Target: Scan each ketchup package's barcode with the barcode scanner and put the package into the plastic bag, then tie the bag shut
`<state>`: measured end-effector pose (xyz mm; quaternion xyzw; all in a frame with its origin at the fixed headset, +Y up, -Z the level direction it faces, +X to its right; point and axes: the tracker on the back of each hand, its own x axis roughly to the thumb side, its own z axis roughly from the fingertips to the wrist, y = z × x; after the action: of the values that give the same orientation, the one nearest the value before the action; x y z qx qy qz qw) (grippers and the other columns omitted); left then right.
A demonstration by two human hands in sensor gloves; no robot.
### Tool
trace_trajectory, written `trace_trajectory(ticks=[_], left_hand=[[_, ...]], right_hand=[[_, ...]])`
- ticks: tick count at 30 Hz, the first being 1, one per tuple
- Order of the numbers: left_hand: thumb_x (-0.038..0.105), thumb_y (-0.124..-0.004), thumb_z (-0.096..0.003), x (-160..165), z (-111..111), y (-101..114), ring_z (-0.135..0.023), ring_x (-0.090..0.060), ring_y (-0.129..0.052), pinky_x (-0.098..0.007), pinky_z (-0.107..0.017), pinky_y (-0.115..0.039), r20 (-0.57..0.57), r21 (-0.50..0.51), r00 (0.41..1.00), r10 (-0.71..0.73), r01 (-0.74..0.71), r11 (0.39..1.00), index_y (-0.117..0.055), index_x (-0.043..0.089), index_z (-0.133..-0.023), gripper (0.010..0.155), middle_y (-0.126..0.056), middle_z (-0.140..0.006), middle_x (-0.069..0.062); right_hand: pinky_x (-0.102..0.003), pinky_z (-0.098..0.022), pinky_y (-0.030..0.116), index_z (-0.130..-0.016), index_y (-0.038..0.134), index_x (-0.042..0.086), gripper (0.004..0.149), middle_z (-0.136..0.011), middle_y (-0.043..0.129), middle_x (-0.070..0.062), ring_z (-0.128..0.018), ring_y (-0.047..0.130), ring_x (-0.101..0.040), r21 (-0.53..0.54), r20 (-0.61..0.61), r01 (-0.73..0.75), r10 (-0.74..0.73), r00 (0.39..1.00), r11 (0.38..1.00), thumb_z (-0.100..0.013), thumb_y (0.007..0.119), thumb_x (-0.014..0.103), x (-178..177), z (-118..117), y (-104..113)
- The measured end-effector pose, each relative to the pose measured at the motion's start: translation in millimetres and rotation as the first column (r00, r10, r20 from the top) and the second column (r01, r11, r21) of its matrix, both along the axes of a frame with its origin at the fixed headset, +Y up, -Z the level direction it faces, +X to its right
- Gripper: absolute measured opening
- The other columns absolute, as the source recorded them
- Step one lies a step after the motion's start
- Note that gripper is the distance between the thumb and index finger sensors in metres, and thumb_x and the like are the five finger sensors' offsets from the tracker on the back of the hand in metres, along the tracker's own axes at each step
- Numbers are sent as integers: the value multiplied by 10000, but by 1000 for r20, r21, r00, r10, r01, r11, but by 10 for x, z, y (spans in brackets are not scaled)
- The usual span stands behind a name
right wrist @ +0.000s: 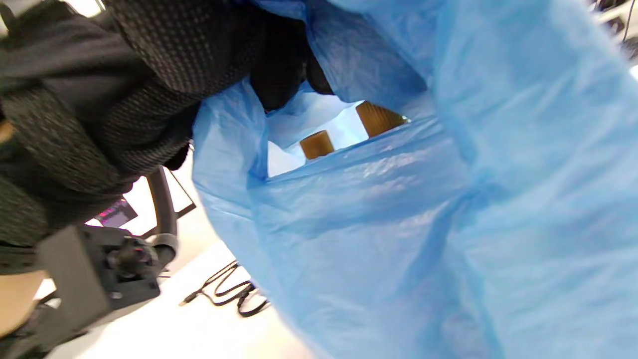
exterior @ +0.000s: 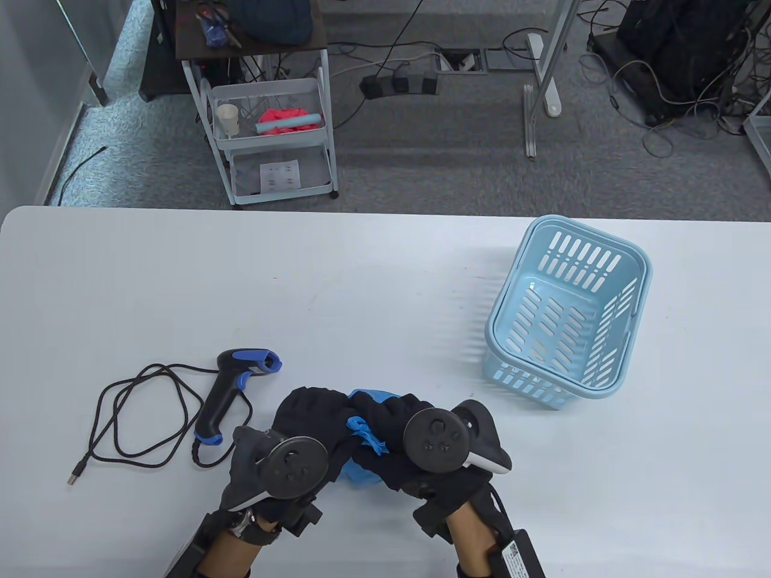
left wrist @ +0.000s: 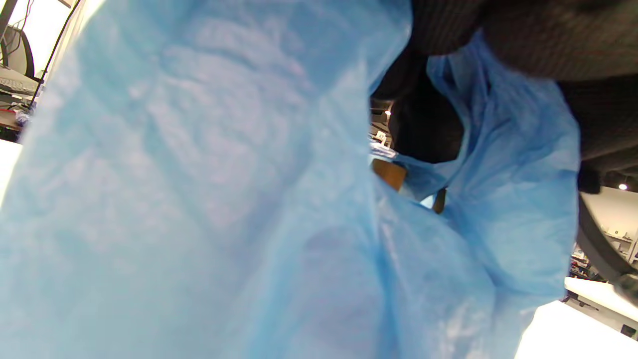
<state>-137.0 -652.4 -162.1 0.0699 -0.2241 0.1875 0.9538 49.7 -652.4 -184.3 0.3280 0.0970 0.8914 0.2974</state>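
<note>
A blue plastic bag (exterior: 361,472) sits near the table's front edge, mostly hidden under both gloved hands. My left hand (exterior: 313,415) and right hand (exterior: 391,421) meet over its top, fingers curled into the plastic. A twisted blue bag end (exterior: 364,432) sticks up between them. In the left wrist view the blue bag (left wrist: 199,199) fills the frame, with the gloved fingers (left wrist: 523,35) gripping its upper edge. In the right wrist view the bag (right wrist: 448,224) hangs from the gloved fingers (right wrist: 149,75). No ketchup packages are visible. The black-and-blue barcode scanner (exterior: 232,391) lies left of the hands.
The scanner's black cable (exterior: 132,415) loops across the table to the left, ending in a USB plug (exterior: 73,477). A light blue slotted basket (exterior: 569,313) stands to the right. A white trolley (exterior: 271,138) stands on the floor beyond the table.
</note>
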Motion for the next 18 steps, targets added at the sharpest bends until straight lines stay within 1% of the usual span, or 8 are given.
trace_trajectory(ticks=[1, 4, 6, 9, 13, 18], left_hand=[[486, -680, -524, 5, 8, 8, -865, -363, -836, -586, -729, -629, -2, 8, 1000, -1, 1, 1000, -879, 233, -781, 412, -809, -913, 1], [489, -690, -518, 24, 23, 19, -858, -357, -840, -584, -730, -631, -9, 25, 1000, -28, 29, 999, -879, 239, -784, 412, -810, -906, 0], [489, -695, -516, 42, 29, 19, -852, -355, -844, -583, -730, -633, -13, 33, 999, -47, 48, 998, -881, 235, -784, 414, -813, -901, 3], [518, -695, -506, 34, 25, 12, -853, -353, -844, -586, -723, -642, -12, 29, 999, -45, 45, 999, -871, 242, -802, 441, -810, -906, 3], [581, -716, -472, -52, 19, 75, -873, -359, -836, -586, -724, -644, 0, 12, 1000, 14, -14, 1000, -847, 250, -858, 525, -801, -927, -4], [582, -723, -474, -241, 27, 208, -916, -372, -803, -590, -733, -631, -14, 19, 990, 142, -142, 990, -796, 254, -928, 565, -767, -975, -13]], right_hand=[[-669, -698, 508, -1129, 474, 45, 755, -885, 740, -203, -857, 663, -485, -21, -18, 21, -21, 1000, 1000, -555, 734, 461, 14, -4, -1], [-672, -692, 512, -1124, 495, 36, 761, -883, 754, -217, -848, 674, -496, -35, -5, 79, -79, 997, 996, -562, 652, 525, 33, -8, -8], [-670, -676, 533, -1098, 558, 43, 690, -847, 792, -215, -820, 706, -490, -3, 47, 102, -102, 994, 995, -579, 572, 497, 29, -2, -13], [-655, -665, 560, -1074, 607, 74, 618, -817, 817, -195, -798, 735, -469, 51, 89, 93, -98, 991, 994, -595, 505, 450, 32, -3, -18], [-647, -657, 574, -1043, 647, 65, 587, -790, 832, -180, -780, 751, -456, 86, 127, 174, -184, 975, 981, -596, 502, 416, 74, 0, -5], [-642, -655, 581, -1032, 670, 72, 574, -779, 838, -167, -776, 758, -449, 83, 106, 169, -177, 979, 982, -593, 515, 408, 101, 5, 22]])
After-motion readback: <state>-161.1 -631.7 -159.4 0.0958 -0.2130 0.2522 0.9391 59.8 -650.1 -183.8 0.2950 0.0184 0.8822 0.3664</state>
